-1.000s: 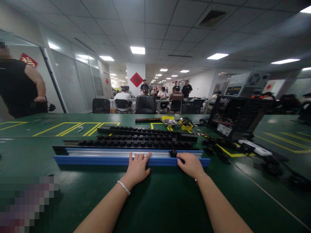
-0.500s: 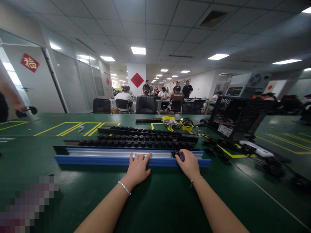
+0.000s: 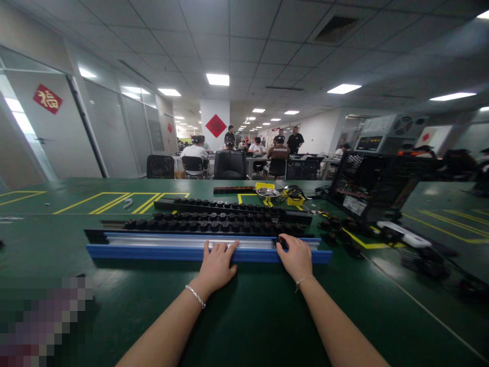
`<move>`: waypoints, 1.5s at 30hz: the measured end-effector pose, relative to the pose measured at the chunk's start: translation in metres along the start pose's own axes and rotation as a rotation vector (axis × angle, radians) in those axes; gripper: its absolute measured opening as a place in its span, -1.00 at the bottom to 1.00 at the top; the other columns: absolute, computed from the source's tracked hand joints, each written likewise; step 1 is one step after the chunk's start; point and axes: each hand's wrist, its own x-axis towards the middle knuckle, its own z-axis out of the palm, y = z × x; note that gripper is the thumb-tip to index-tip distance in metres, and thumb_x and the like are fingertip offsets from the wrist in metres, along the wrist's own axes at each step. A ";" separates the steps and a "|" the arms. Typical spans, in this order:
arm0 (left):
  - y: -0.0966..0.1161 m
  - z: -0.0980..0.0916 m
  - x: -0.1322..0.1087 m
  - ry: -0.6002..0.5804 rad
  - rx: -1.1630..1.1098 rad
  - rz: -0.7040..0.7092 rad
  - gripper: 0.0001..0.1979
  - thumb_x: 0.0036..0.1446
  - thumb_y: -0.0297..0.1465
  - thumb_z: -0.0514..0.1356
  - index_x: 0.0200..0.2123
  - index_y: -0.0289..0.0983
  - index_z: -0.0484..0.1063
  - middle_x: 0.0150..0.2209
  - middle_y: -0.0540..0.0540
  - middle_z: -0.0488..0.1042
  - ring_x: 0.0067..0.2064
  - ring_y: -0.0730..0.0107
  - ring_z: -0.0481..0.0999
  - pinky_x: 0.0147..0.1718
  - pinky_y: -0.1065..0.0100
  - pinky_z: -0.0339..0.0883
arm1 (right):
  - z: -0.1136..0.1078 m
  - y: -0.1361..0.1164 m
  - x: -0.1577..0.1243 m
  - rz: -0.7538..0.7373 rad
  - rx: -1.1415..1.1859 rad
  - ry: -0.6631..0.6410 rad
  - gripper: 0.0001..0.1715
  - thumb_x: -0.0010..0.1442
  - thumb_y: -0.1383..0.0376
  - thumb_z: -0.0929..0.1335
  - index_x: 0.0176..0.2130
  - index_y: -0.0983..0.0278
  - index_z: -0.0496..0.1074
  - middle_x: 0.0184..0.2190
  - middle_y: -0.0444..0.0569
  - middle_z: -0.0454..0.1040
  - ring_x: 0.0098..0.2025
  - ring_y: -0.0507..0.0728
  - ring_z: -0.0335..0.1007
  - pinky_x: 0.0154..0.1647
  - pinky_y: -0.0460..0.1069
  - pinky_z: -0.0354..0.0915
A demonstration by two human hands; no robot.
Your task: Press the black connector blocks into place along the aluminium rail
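- One blue rail (image 3: pixel 153 253) with a silver channel along its inside; it lay lengthwise across the centre of the frame, in front of my hands.
- One small black piece (image 3: pixel 283 243), at the right part of that channel, right of the frame's centre; partly hidden by my fingers.
- My right hand (image 3: pixel 298 258), thin bracelet at the wrist: thumb and fingers pinched the black piece.
- My left hand (image 3: pixel 217 263), braided silver bracelet at the wrist: fingers spread, tips resting on the rail near the frame's centre, nothing gripped.
- Black rails (image 3: pixel 206 226) with rows of dark rounded parts, just behind the blue rail, mid-frame.
- Loose black parts (image 3: pixel 346 235), scattered right of the rails.
- One white object (image 3: pixel 407 235), right of the frame, beside dark cables.
- One shiny dish (image 3: pixel 266 192) and one yellow container (image 3: pixel 295 201), upper middle of the table, black cable over the latter.
- One open computer case (image 3: pixel 353 186), right of the frame; a grey metal box (image 3: pixel 393 135) sat on top.
- One green table (image 3: pixel 252 331), yellow lines marked on it, beneath everything listed.
- Black chairs (image 3: pixel 229 164) and seated people, upper middle, beyond the table.
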 end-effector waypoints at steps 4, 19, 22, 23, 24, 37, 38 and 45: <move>-0.001 0.001 0.000 0.016 -0.005 0.005 -0.36 0.05 -0.21 0.07 0.22 -0.03 -0.02 -0.02 -0.10 0.34 0.06 0.14 0.25 0.16 -0.12 -0.31 | 0.000 0.005 0.000 0.032 0.006 0.027 -0.63 0.10 0.18 0.23 -0.11 0.19 0.42 -0.12 -0.04 0.47 -0.05 0.16 0.29 0.02 0.07 0.05; 0.000 -0.001 0.000 -0.003 -0.005 0.000 -0.37 0.06 -0.23 0.06 0.21 -0.04 -0.01 -0.02 -0.09 0.34 0.07 0.16 0.25 0.17 -0.11 -0.31 | -0.004 0.005 0.002 0.094 -0.029 -0.016 -0.62 0.08 0.18 0.21 -0.12 0.18 0.40 -0.13 -0.05 0.46 -0.05 0.18 0.26 0.03 0.09 -0.02; 0.000 -0.001 0.000 -0.010 0.000 -0.003 -0.37 0.06 -0.23 0.06 0.22 -0.04 -0.02 -0.02 -0.09 0.34 0.07 0.16 0.25 0.17 -0.10 -0.31 | -0.004 0.005 0.002 0.093 -0.037 -0.012 -0.62 0.08 0.18 0.21 -0.12 0.17 0.40 -0.14 -0.05 0.47 -0.06 0.17 0.27 0.02 0.09 0.00; 0.000 -0.001 0.000 -0.009 0.000 -0.004 -0.37 0.06 -0.23 0.06 0.22 -0.04 -0.02 -0.02 -0.09 0.34 0.07 0.16 0.25 0.17 -0.10 -0.31 | -0.004 0.005 0.002 0.092 -0.041 -0.009 -0.63 0.08 0.18 0.21 -0.12 0.17 0.39 -0.15 -0.05 0.47 -0.07 0.17 0.27 0.01 0.09 0.00; 0.000 -0.001 0.000 -0.007 -0.001 -0.004 -0.37 0.06 -0.23 0.06 0.22 -0.04 -0.02 -0.02 -0.09 0.34 0.07 0.16 0.25 0.17 -0.10 -0.31 | -0.004 0.005 0.002 0.091 -0.043 -0.008 -0.63 0.08 0.18 0.21 -0.12 0.17 0.39 -0.15 -0.05 0.47 -0.07 0.17 0.28 0.00 0.09 0.00; 0.000 0.000 0.000 0.007 -0.011 0.001 -0.38 0.06 -0.24 0.06 0.21 -0.02 -0.01 -0.01 -0.08 0.34 0.07 0.16 0.25 0.17 -0.10 -0.32 | -0.004 0.013 0.004 0.106 -0.044 -0.012 -0.65 0.08 0.19 0.21 -0.14 0.20 0.39 -0.22 -0.04 0.47 -0.11 0.18 0.29 0.00 0.08 0.01; 0.000 0.000 0.000 0.007 -0.011 -0.001 -0.38 0.06 -0.24 0.07 0.21 -0.02 -0.01 -0.01 -0.08 0.34 0.07 0.16 0.25 0.17 -0.10 -0.31 | -0.004 0.013 0.004 0.106 -0.045 -0.011 -0.64 0.08 0.20 0.21 -0.14 0.20 0.39 -0.21 -0.03 0.47 -0.11 0.18 0.29 0.00 0.08 0.01; 0.001 -0.001 0.000 -0.010 -0.022 -0.008 -0.38 0.06 -0.24 0.06 0.21 -0.03 -0.01 -0.01 -0.09 0.33 0.07 0.16 0.25 0.18 -0.10 -0.33 | -0.005 0.015 0.005 0.119 -0.070 -0.007 -0.66 0.07 0.22 0.20 -0.16 0.21 0.39 -0.24 -0.03 0.48 -0.12 0.17 0.30 -0.02 0.06 0.02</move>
